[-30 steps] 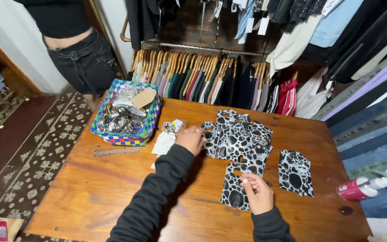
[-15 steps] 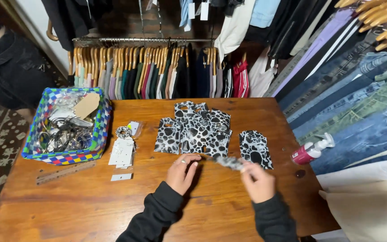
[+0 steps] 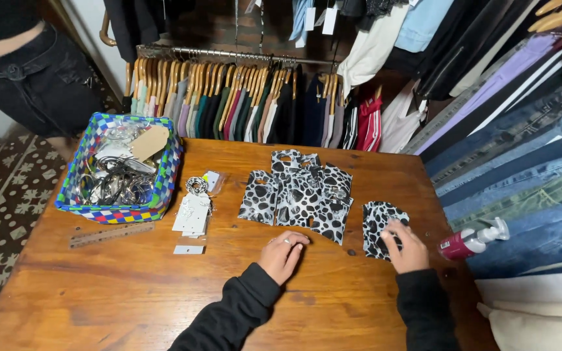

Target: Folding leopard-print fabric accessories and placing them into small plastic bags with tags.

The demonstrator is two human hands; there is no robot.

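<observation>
Wooden table [image 3: 131,292] below a clothes rail | right hand [image 3: 406,246], lower right: fingers pressed down on a lone black-and-white patterned pouch [image 3: 380,224] | left hand [image 3: 282,255], lower centre: loosely curled, empty, resting on the wood just below the overlapping pouch pile [image 3: 300,195] | white cards [image 3: 192,214], ruler [image 3: 112,234], woven basket [image 3: 121,170] at left | spray bottle [image 3: 475,238] at right edge

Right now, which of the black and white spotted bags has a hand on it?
The lone spotted bag at the far right, under the right hand. The others overlap in a cluster to its left, untouched.

Bare table [image 3: 131,292] lies open front-left; spray bottle [image 3: 473,240] crowds right edge.
</observation>
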